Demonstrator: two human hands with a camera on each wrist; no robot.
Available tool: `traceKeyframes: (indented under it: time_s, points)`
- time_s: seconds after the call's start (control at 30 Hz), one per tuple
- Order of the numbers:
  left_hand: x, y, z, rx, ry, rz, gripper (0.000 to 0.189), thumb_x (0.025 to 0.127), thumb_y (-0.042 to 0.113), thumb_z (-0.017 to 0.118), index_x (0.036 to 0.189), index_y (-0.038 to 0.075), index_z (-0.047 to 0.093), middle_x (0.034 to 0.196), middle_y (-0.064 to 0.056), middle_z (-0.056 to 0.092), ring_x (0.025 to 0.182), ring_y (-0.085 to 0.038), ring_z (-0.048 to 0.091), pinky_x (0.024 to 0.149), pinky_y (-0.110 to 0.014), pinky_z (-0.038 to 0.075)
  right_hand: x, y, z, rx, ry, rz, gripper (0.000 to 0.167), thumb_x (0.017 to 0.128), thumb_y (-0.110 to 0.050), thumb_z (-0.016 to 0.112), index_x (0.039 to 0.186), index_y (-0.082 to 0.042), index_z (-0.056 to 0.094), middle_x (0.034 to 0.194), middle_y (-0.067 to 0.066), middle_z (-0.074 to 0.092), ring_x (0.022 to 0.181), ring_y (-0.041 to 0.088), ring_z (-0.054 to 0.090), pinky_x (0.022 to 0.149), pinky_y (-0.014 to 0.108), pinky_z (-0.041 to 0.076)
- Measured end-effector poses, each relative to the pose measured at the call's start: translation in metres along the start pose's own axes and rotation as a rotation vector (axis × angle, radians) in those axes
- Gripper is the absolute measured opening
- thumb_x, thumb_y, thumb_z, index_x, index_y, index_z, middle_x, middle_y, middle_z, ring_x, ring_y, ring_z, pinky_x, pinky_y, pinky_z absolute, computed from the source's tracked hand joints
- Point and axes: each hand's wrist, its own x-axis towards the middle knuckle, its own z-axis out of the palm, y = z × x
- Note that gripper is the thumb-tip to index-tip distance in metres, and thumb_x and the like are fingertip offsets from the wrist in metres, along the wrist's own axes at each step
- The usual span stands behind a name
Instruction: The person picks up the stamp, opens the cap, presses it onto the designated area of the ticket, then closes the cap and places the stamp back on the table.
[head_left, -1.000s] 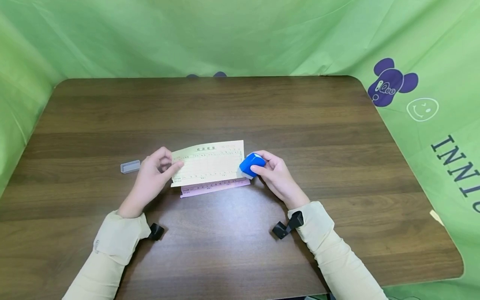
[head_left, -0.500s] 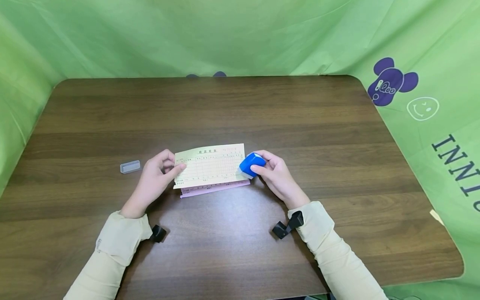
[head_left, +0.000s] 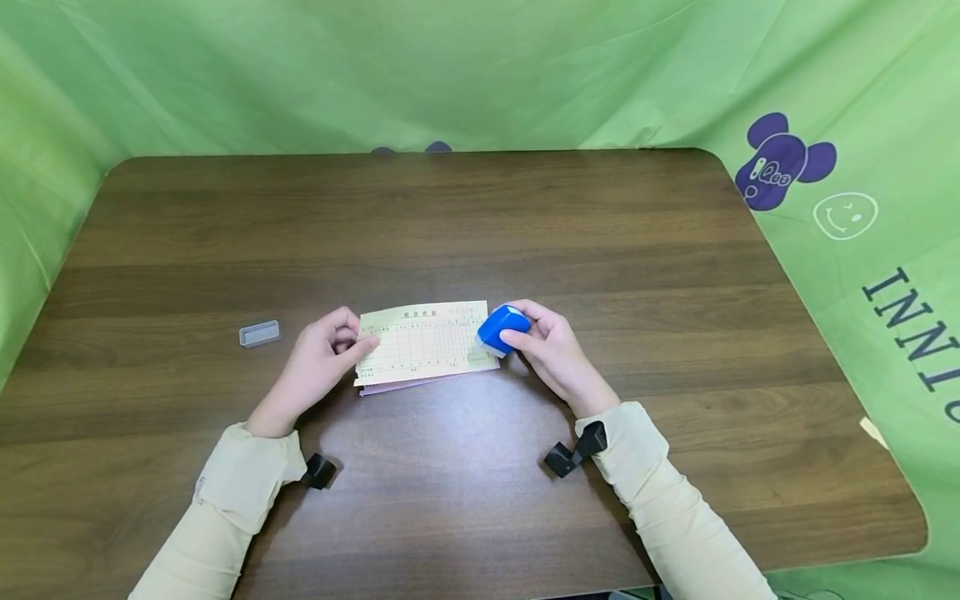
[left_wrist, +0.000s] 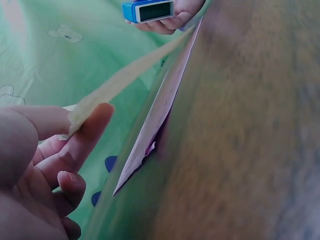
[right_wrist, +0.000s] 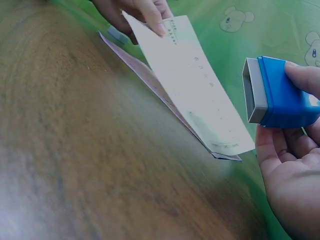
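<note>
- so the left grip (head_left: 322,354) is pinching the left edge of a pale yellow printed slip (head_left: 423,342), thumb on top, and that end is hanging lifted, tilting down to the right
- a pink sheet (head_left: 405,386) is lying under the slip on the counter (head_left: 465,225), just right of and below the left grip
- the right grip (head_left: 551,358) is holding a blue stamp (head_left: 503,330) between thumb and fingers, its dark face (left_wrist: 155,11) pointing left toward the other grip
- the stamp is sitting right beside the slip's right end, with a gap showing in the right wrist view
- a small clear cap (head_left: 259,334) is lying just left of the left grip
- green cloth (head_left: 480,75) is hanging well beyond both grips
</note>
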Motion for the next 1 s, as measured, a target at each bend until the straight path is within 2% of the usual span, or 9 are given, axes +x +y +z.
traceKeyframes:
  time_s: [0.07, 0.17, 0.3, 0.5, 0.7, 0.77, 0.87, 1.0]
  points:
    - [-0.001, 0.0, 0.0, 0.048, -0.006, 0.022, 0.02, 0.087, 0.006, 0.069, 0.081, 0.003, 0.05, 0.058, 0.004, 0.034, 0.057, -0.007, 0.032, 0.06, -0.022, 0.027, 0.0, -0.001, 0.0, -0.003, -0.002, -0.001, 0.028, 0.089, 0.01, 0.051, 0.115, 0.0, 0.052, 0.102, -0.005, 0.063, 0.095, 0.005, 0.06, 0.087, 0.016, 0.05]
    - [-0.003, 0.002, 0.0, 0.121, -0.008, 0.039, 0.021, 0.087, 0.009, 0.07, 0.08, 0.006, 0.051, 0.059, 0.003, 0.034, 0.058, -0.011, 0.033, 0.069, -0.027, 0.026, -0.002, -0.002, 0.0, -0.002, -0.004, -0.001, 0.029, 0.089, 0.01, 0.051, 0.115, -0.001, 0.052, 0.102, -0.005, 0.064, 0.095, 0.005, 0.06, 0.086, 0.016, 0.05]
    - [-0.006, 0.006, 0.001, 0.183, 0.0, 0.038, 0.021, 0.088, 0.013, 0.07, 0.078, 0.008, 0.051, 0.062, 0.0, 0.037, 0.06, -0.014, 0.035, 0.075, -0.034, 0.023, -0.004, -0.002, -0.001, -0.007, -0.01, -0.002, 0.029, 0.088, 0.011, 0.052, 0.115, -0.001, 0.053, 0.102, -0.006, 0.064, 0.095, 0.004, 0.06, 0.086, 0.015, 0.05]
    - [-0.01, 0.011, 0.001, 0.226, 0.017, 0.05, 0.023, 0.087, 0.013, 0.07, 0.076, 0.008, 0.051, 0.066, -0.004, 0.042, 0.061, -0.008, 0.036, 0.075, -0.034, 0.021, -0.006, -0.003, -0.001, -0.043, -0.021, -0.004, 0.032, 0.088, 0.011, 0.053, 0.119, 0.004, 0.052, 0.101, -0.007, 0.065, 0.093, 0.004, 0.061, 0.085, 0.015, 0.05]
    - [-0.01, 0.009, 0.002, 0.291, 0.02, 0.037, 0.023, 0.087, 0.015, 0.069, 0.076, 0.009, 0.05, 0.066, -0.003, 0.045, 0.065, -0.012, 0.04, 0.077, -0.035, 0.023, -0.005, -0.002, -0.001, -0.091, -0.021, -0.012, 0.034, 0.088, 0.011, 0.055, 0.122, 0.011, 0.049, 0.1, -0.007, 0.065, 0.092, 0.004, 0.061, 0.084, 0.016, 0.05]
    - [-0.01, 0.008, 0.002, 0.308, 0.019, 0.025, 0.021, 0.087, 0.016, 0.069, 0.08, 0.009, 0.051, 0.067, -0.004, 0.048, 0.067, -0.015, 0.043, 0.078, -0.035, 0.023, -0.005, -0.002, -0.001, -0.109, -0.023, -0.015, 0.036, 0.088, 0.01, 0.055, 0.122, 0.013, 0.048, 0.1, -0.007, 0.065, 0.093, 0.004, 0.061, 0.085, 0.016, 0.05]
    - [-0.01, 0.008, 0.002, 0.31, 0.024, 0.011, 0.022, 0.086, 0.017, 0.071, 0.091, 0.005, 0.053, 0.079, -0.009, 0.057, 0.075, -0.021, 0.051, 0.079, -0.036, 0.024, -0.005, -0.002, 0.0, -0.13, -0.024, -0.017, 0.037, 0.088, 0.009, 0.056, 0.123, 0.015, 0.047, 0.1, -0.008, 0.065, 0.093, 0.004, 0.061, 0.085, 0.016, 0.05]
    - [-0.01, 0.009, 0.002, 0.268, 0.026, -0.006, 0.043, 0.082, 0.015, 0.075, 0.112, 0.001, 0.048, 0.104, -0.014, 0.057, 0.096, -0.028, 0.054, 0.081, -0.037, 0.025, -0.006, -0.003, 0.0, -0.153, -0.022, -0.017, 0.039, 0.087, 0.009, 0.057, 0.124, 0.016, 0.046, 0.1, -0.009, 0.065, 0.092, 0.003, 0.061, 0.084, 0.015, 0.05]
